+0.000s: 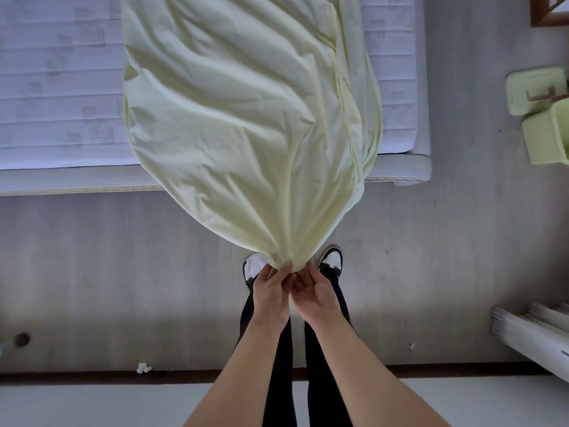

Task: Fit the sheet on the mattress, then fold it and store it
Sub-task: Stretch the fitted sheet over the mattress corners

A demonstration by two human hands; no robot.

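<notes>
A pale yellow sheet (246,118) stretches from the bare white mattress (58,87) down off the bed's near edge to my hands, gathered into a bunch at its near end. My left hand (271,288) pinches that bunched end with thumb and fingers. Right beside it, my right hand (317,291) grips the same end with fingers curled around the fabric. Both hands are held over my feet, in front of the bed. The sheet lies folded lengthwise and covers only the middle-right strip of the mattress.
The grey bed frame (400,167) runs across the view. Pale green boxes (542,118) stand on the floor at right, and a white radiator-like unit (529,334) sits at lower right. A crumpled paper scrap (144,367) lies on the grey floor (123,272).
</notes>
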